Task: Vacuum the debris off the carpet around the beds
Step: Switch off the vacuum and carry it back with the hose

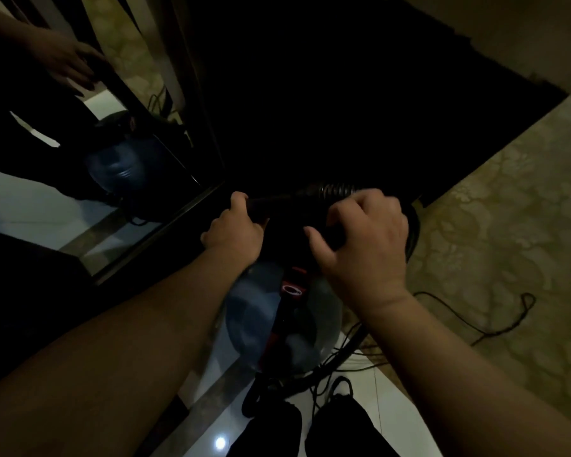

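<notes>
A blue canister vacuum (261,311) with a red and black top stands on the pale tiled floor below my arms. Its black ribbed hose (330,190) runs across just above it. My left hand (234,230) grips the dark hose end on the left. My right hand (366,239) curls around the hose to the right, fingers bent over it. The patterned beige carpet (495,245) lies to the right. The room is dim.
A mirror (80,166) on the left reflects the vacuum and a hand. A dark piece of furniture (327,94) fills the middle top. A thin black power cord (495,328) loops over the carpet. My dark shoes (337,420) stand on the tiles at the bottom.
</notes>
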The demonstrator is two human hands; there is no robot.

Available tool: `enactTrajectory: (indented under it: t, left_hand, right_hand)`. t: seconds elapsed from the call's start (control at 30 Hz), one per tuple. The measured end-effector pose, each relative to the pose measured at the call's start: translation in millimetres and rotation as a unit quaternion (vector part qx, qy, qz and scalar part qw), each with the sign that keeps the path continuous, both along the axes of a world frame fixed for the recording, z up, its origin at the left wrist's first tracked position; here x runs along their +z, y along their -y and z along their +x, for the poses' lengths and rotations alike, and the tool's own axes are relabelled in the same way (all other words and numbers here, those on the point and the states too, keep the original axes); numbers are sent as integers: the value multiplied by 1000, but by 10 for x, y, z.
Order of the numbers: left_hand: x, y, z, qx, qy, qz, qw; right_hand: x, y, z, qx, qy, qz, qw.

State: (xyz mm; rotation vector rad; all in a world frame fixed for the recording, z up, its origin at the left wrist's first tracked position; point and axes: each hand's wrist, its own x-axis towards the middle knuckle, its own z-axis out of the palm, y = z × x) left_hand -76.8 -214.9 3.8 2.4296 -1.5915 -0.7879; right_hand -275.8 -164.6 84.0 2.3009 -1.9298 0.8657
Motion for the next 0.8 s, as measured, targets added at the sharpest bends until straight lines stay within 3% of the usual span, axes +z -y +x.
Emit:
enactTrajectory:
  t: [0.1,0.13,0.2,0.23,0.33,0.4,0.47,0.57,0.7,0.8]
  left_hand:
    - [36,152,78,11,-14,7,1000]
    - [44,202,87,11,-21,7,1000]
    - [60,314,86,14,-42,4,999]
    - [75,375,79,20,-58,2,998]
    - [134,530,31,41,-127,-27,991]
    - [184,575,-26,6,-171,-82,982]
    - [244,579,-107,-60,-168,-106,978]
    - [299,639,-154,-69,-159,-95,980]
    - [407,643,-107,-98,-144,-98,980]
    - [472,588,-80,-120,-150,-116,974]
  right_hand:
    - [-81,-32,-41,-37,40,128,990]
    - [-40,22,14,-47,121,205,970]
    - [31,190,169,-87,311,327,888]
    - [23,317,249,-101,352,343,865]
    - [-13,724,430,-111,383,330,855]
    - [-16,974,465,-120,417,330,839]
    - [3,1163,449,-115,419,344,832]
    - [-35,1311,435,-95,395,363,838]
    - [52,1184,483,-107,448,407,789]
    - [139,947,390,-109,464,388,788]
